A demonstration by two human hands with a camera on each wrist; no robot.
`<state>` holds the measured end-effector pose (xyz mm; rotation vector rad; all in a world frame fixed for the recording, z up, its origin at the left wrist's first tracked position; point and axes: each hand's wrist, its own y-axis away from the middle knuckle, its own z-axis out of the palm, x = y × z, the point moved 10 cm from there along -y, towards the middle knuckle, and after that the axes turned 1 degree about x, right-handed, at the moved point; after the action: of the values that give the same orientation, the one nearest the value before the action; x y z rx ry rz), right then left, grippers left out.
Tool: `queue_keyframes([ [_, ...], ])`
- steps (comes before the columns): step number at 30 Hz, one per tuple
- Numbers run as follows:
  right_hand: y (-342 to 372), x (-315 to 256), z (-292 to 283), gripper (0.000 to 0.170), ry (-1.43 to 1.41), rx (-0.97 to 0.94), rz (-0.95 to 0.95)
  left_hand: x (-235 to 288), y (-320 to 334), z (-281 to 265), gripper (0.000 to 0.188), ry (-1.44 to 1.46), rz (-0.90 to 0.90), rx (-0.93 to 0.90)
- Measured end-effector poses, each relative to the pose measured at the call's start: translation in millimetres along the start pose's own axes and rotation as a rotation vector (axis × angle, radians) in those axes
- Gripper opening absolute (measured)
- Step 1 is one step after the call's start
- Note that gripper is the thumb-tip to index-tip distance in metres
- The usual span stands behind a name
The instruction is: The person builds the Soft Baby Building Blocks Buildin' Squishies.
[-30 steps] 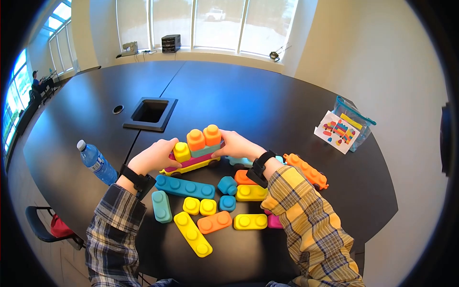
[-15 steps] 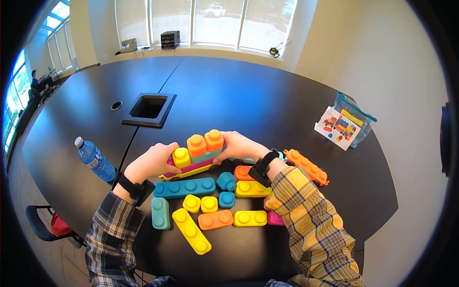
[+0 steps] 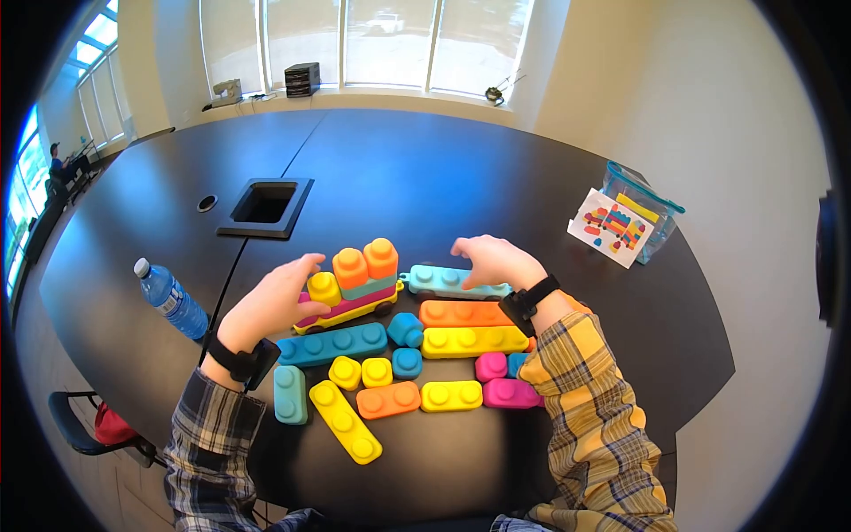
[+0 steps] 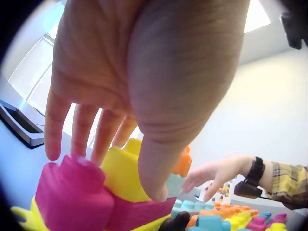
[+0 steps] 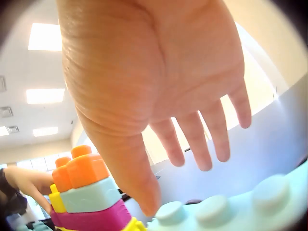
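Note:
A yellow-and-magenta wheeled base (image 3: 341, 315) carries a light teal block (image 3: 369, 288), two orange blocks (image 3: 364, 262) and a yellow block (image 3: 324, 287). My left hand (image 3: 269, 306) is around its left end, fingers extended behind and thumb in front; in the left wrist view the thumb overlaps the yellow block (image 4: 124, 174), and contact is unclear. Apart from that base, my right hand (image 3: 503, 264) hovers with spread fingers over a light blue wheeled piece (image 3: 439, 280), holding nothing. The right wrist view shows its thumb close above the light blue studs (image 5: 214, 211).
Nearer the body lie loose blocks: a long teal one (image 3: 332, 345), long orange (image 3: 461, 313) and yellow (image 3: 474, 342) ones, and several smaller. A water bottle (image 3: 170, 299) stands left. At right are a picture card (image 3: 609, 228) and clear bag (image 3: 651, 208). The table has a square recess (image 3: 266, 207).
My right hand has let go of the stacked base and moved right, over the light blue piece. My left hand's fingers have loosened and lifted slightly around the left end.

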<state>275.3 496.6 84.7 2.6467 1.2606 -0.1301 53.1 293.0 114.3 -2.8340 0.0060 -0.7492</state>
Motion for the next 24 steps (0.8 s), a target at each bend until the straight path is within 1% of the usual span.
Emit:
queue_keyframes([
  [1, 4, 4, 1, 0.065, 0.0, 0.001, 0.005, 4, 1, 0, 0.065, 0.002, 0.004, -0.002],
  [3, 11, 21, 12, 0.061, 0.051, -0.099, 0.114, 28, 3, -15, 0.065, -0.095, 0.156, 0.136],
  [4, 11, 23, 13, 0.057, 0.048, -0.071, 0.082, 39, 3, -18, 0.056, -0.076, 0.141, 0.142],
  [5, 10, 27, 17, 0.057, 0.05, -0.07, 0.084, 41, 2, -18, 0.056, -0.075, 0.143, 0.143],
  [7, 9, 25, 24, 0.057, -0.014, -0.085, 0.024, 39, 0, -11, 0.044, -0.086, 0.103, 0.106],
  [8, 10, 25, 25, 0.055, -0.01, -0.071, 0.04, 38, -1, -9, 0.044, -0.087, 0.104, 0.107],
  [9, 11, 25, 27, 0.055, -0.011, -0.07, 0.04, 33, -1, -9, 0.039, -0.103, 0.088, 0.129],
  [10, 12, 25, 25, 0.054, -0.026, -0.037, 0.04, 31, -2, -9, 0.034, -0.119, 0.072, 0.151],
  [12, 14, 26, 21, 0.054, -0.04, -0.001, 0.037, 30, -2, -5, 0.032, -0.139, 0.064, 0.159],
  [14, 20, 27, 4, 0.051, -0.037, 0.101, 0.063, 31, -2, -7, 0.031, -0.16, 0.058, 0.17],
  [15, 24, 28, -1, 0.051, -0.036, 0.103, 0.062, 30, -2, -6, 0.034, -0.159, 0.034, 0.145],
  [17, 41, 26, -30, 0.049, -0.047, 0.242, 0.06, 33, 1, -4, 0.037, -0.158, 0.011, 0.117],
  [19, 66, 18, -54, 0.047, -0.106, 0.306, 0.065, 54, 10, -10, 0.045, -0.206, 0.108, 0.184],
  [20, 79, 12, -63, 0.047, -0.118, 0.366, 0.007, 61, 15, -10, 0.045, -0.205, 0.11, 0.18],
  [21, 95, 5, -70, 0.047, -0.128, 0.426, -0.051, 72, 21, -15, 0.048, -0.219, 0.125, 0.22],
  [22, 112, -6, -72, 0.047, -0.183, 0.415, -0.107, 84, 29, -20, 0.051, -0.232, 0.14, 0.26],
  [23, 131, -18, -72, 0.047, -0.236, 0.405, -0.162, 94, 38, -23, 0.051, -0.23, 0.145, 0.26],
  [24, 148, -32, -68, 0.049, -0.231, 0.407, -0.271, 105, 48, -22, 0.051, -0.204, 0.141, 0.211],
])
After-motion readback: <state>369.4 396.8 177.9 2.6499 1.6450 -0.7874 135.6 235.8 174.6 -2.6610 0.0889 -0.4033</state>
